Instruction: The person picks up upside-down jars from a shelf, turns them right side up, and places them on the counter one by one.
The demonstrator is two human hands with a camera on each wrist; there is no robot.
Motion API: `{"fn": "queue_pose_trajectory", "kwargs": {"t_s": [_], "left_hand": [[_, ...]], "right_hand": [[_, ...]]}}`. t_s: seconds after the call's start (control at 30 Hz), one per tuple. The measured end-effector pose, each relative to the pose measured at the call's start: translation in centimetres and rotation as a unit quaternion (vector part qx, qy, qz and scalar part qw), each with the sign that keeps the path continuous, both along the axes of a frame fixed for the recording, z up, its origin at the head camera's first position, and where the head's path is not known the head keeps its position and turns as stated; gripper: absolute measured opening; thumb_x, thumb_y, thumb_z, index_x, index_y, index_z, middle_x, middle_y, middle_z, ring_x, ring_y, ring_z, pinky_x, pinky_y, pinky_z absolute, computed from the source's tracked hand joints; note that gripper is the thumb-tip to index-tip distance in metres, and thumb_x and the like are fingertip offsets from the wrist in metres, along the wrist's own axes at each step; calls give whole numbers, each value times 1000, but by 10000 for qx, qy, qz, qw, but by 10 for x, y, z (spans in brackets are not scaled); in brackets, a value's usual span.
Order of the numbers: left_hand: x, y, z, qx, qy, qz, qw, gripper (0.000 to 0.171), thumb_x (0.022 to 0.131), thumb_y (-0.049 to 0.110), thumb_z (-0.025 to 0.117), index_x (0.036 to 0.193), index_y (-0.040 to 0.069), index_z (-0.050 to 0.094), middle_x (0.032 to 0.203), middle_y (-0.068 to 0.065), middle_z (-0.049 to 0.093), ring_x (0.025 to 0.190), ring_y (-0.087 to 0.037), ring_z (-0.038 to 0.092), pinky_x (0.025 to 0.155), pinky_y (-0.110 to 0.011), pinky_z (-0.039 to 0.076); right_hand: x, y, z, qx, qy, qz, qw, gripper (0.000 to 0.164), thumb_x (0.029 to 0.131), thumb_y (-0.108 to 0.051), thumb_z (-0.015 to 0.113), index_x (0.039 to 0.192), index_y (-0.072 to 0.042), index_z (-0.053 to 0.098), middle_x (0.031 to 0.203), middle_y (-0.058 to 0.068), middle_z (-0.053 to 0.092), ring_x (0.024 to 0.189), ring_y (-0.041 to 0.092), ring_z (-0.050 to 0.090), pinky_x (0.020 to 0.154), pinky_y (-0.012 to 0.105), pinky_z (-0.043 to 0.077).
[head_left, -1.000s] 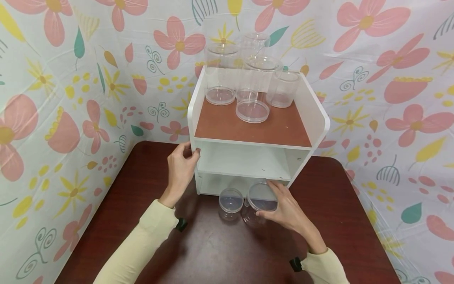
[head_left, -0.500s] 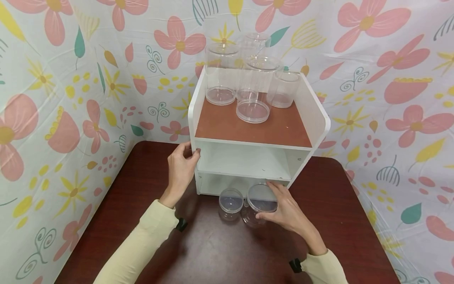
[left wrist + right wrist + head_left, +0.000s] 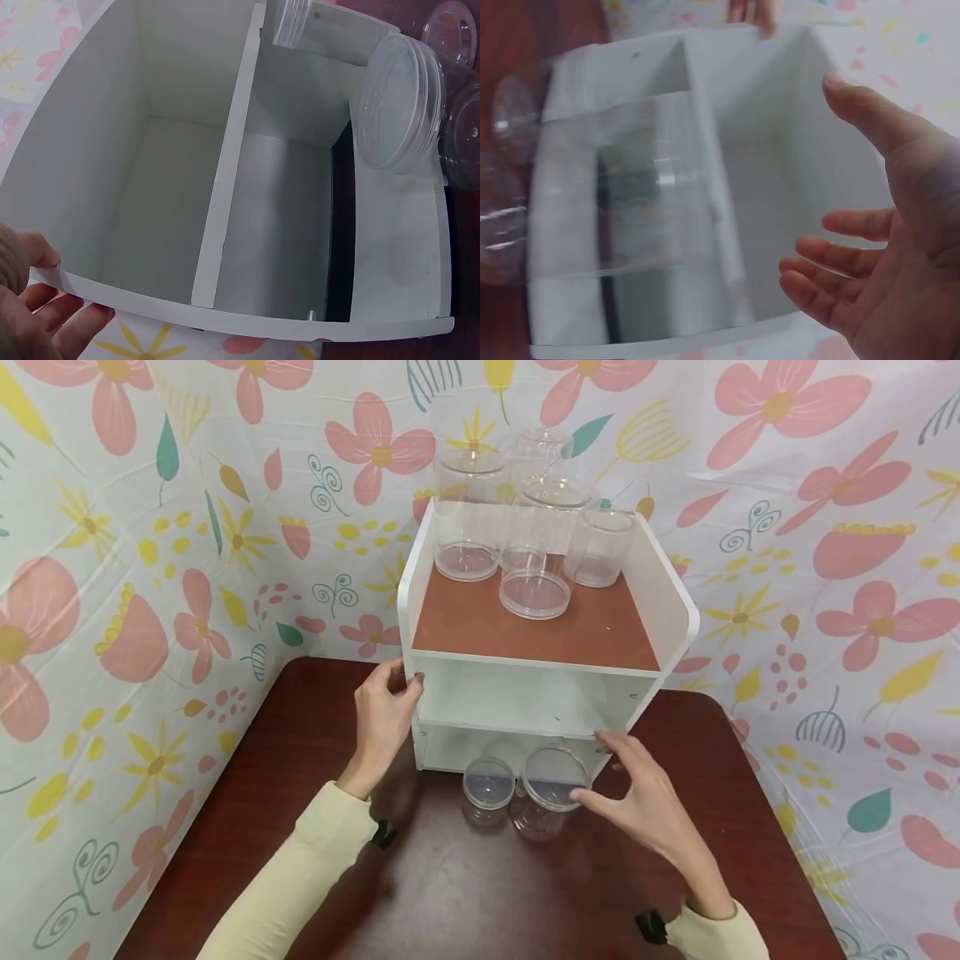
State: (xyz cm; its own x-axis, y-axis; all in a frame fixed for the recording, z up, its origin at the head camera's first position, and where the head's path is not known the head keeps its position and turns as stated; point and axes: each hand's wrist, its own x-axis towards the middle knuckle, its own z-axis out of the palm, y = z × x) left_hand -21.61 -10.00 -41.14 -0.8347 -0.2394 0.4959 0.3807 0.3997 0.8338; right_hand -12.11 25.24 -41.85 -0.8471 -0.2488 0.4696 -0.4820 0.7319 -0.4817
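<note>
My left hand (image 3: 381, 714) grips the left side panel of a small white shelf unit (image 3: 517, 693), thumb inside and fingers outside, as the left wrist view also shows. Two clear plastic jars with lids stand side by side before the lowest compartment: a smaller jar (image 3: 487, 787) on the left and a wider jar (image 3: 553, 777) on the right. Beside the wider jar, my right hand (image 3: 652, 797) is spread, its thumb overlapping the lid's edge in the head view. In the blurred right wrist view, a gap shows between that hand (image 3: 885, 247) and the jar (image 3: 630, 195).
Several tall clear containers, among them a front one (image 3: 534, 597), stand on the unit's brown top board (image 3: 465, 631). The unit sits on a dark reddish table (image 3: 450, 893). Floral-patterned cloth (image 3: 300, 527) hangs behind and at the sides.
My right hand has loosened from the wider jar and moved right, its fingers spreading. The jar stays in place. The left hand keeps its grip on the panel.
</note>
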Motion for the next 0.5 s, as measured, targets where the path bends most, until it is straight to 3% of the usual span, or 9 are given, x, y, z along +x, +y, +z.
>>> {"fn": "queue_pose_trajectory", "kwargs": {"t_s": [0.1,0.23,0.4,0.5], "left_hand": [[0,0,0,-36,9,-8,10000,24,93,9,74,115,-2,74,98,-11,75,82,-21,72,65,-18,50],[0,-1,0,-88,49,-27,9999,23,94,9,74,115,-1,74,98,-12,75,83,-21,72,66,-20,51],[1,0,0,-142,88,-24,9999,22,94,9,73,114,0,74,100,-12,75,84,-22,72,66,-22,51],[2,0,0,-152,73,-25,9999,22,95,9,73,114,1,74,101,-13,75,85,-22,73,66,-22,51]], "right_hand": [[1,3,18,-258,179,38,9995,82,69,-16,95,141,-6,59,119,2,65,91,12,59,83,19,42],[0,4,43,-850,212,-17,9962,77,71,-5,93,141,-11,62,122,-1,66,93,8,60,87,14,42],[-7,0,72,-1850,104,-371,9820,59,83,2,83,138,-8,64,123,-3,67,91,5,66,81,13,48],[-13,-3,89,-2117,116,-588,9755,49,90,-2,78,137,-3,64,120,0,69,88,5,69,76,12,50]]}}
